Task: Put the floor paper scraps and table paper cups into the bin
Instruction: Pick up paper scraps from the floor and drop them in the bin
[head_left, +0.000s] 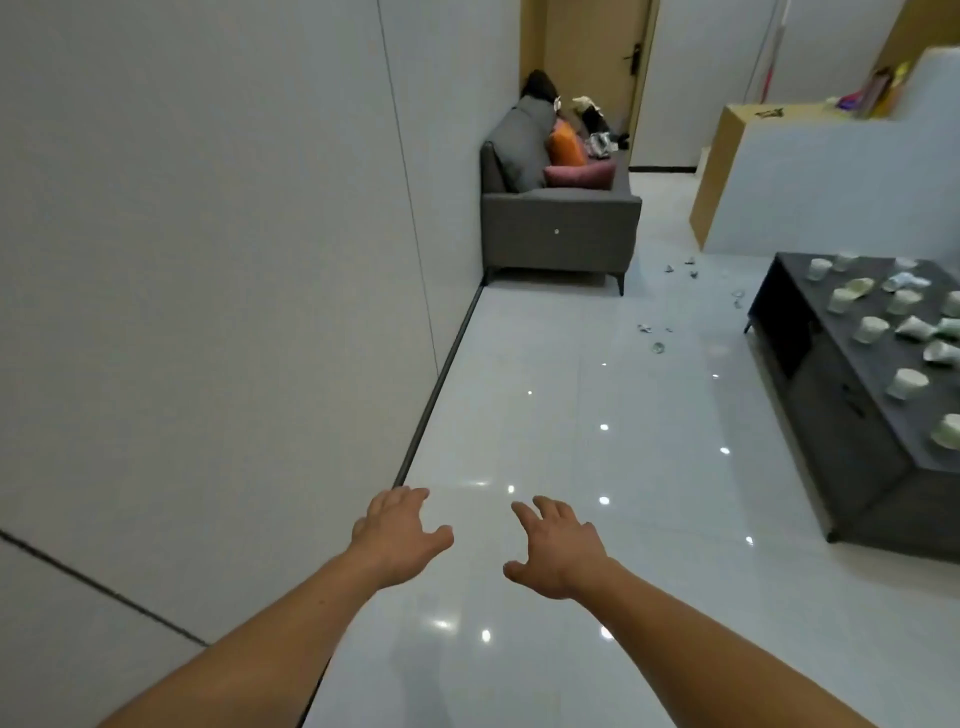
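Both my arms reach forward over the glossy white floor. My left hand (400, 535) and my right hand (558, 551) are spread, palms down, and hold nothing. Several white paper cups (872, 328) stand or lie tipped on the dark low table (810, 374) at the right. Small paper scraps (658, 347) lie scattered on the floor between the table and the sofa, far ahead of my hands. No bin is in view.
A grey sofa (558, 228) with orange and pink cushions stands against the left wall ahead. Behind it is a wooden door (597, 62). A white and wood counter (810, 171) rises at the back right. The white wall (208, 260) runs along my left.
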